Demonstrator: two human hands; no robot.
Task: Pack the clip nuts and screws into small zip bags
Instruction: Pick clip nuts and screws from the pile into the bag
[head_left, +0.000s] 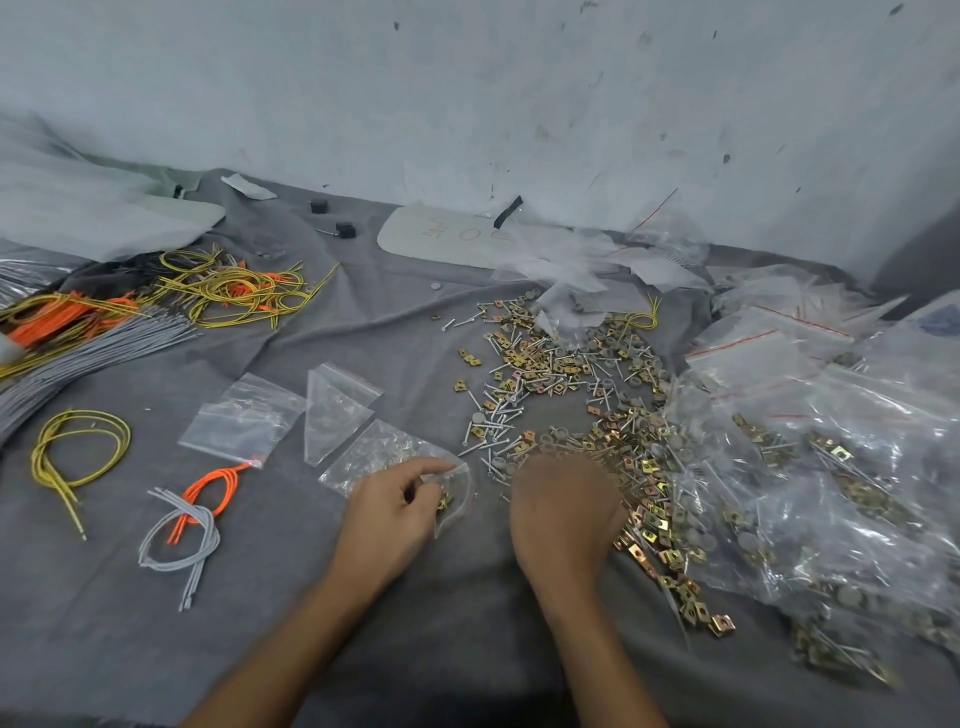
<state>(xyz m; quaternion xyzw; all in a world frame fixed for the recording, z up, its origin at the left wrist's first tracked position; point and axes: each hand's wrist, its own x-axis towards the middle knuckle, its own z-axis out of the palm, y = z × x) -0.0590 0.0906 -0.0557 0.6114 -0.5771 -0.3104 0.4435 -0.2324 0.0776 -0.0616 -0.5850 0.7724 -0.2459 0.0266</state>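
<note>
**A:** Left to right, quick. Far left?

**B:** Loop of yellow cords (78, 452), then a grey and orange bundle (189, 519), all on the grey cloth over the table (467, 649). Not ours. After that, two empty bags (244, 415) lying flat.

**A:** Left hand?

**B:** Left hand (395, 504) pinches the zip bag (457, 493) at its mouth, with the forefinger stretched along the top edge. The opening faces right, toward the pile. A few clip nuts show inside, by the thumb.

**A:** Right hand?

**B:** Right hand (563, 514) is palm down and blurred, at the near left edge of the pile. Its fingers are hidden underneath, so I can't tell if it's got anything or is spread flat.

**A:** Loose stock?

**B:** Screws (496, 423) are scattered just beyond the two hands, long axes pointing every which way. Clip nuts (644, 525) lie against the right side of the right hand and run down toward the near edge. Filled bags (831, 467) are heaped far right.

**A:** What does the next move hang on?

**B:** The bag mouth sits just left of the right hand, near but apart. The right hand is closer to the parts, and the left is busy holding the bag. My guess is a short carry leftward into the opening. The risks I'd flag are the mouth sagging shut or a screw going in crosswise.
</note>
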